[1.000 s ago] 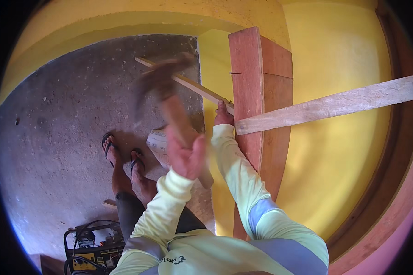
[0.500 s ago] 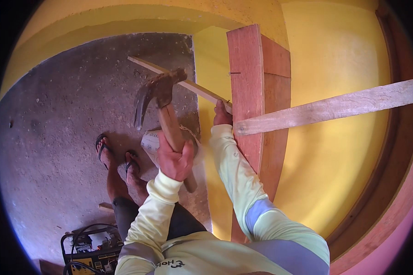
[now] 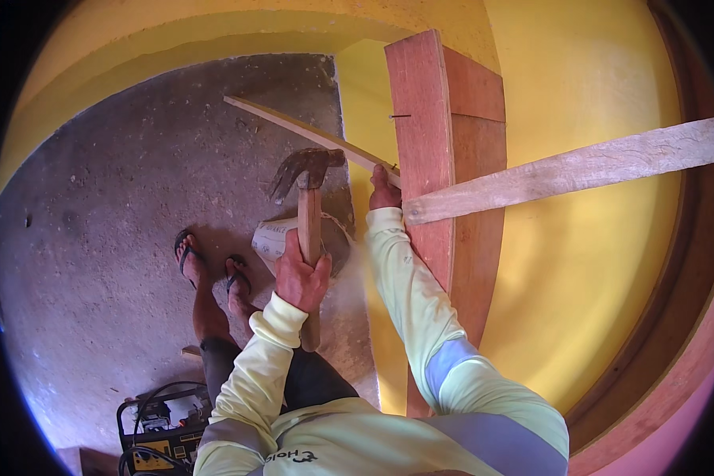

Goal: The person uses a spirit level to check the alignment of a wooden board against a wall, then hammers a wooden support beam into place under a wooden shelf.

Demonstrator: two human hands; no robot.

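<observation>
My left hand [image 3: 301,274] is wrapped round the wooden handle of a claw hammer [image 3: 309,214], whose rusty head points up and away from me. My right hand [image 3: 385,190] grips the near end of a thin wooden strip [image 3: 293,127], held against the left edge of a reddish plywood board [image 3: 420,87]. The thumb shows on the strip; the other fingers are mostly hidden. A small nail stands by the thumb near the strip's end. Another nail [image 3: 400,117] sticks out from the board's left edge, higher up.
A pale wooden batten [image 3: 571,176] runs from the board to the right, before a yellow wall [image 3: 579,262]. Below the hammer a whitish sack or container [image 3: 271,238] stands on the concrete floor [image 3: 119,198]. A yellow-black generator-like machine [image 3: 163,432] sits at lower left, near feet in flip-flops.
The hammer has swung down and right, its head now lower and its handle more upright. My right hand stays at the strip's end; the view has shifted slightly.
</observation>
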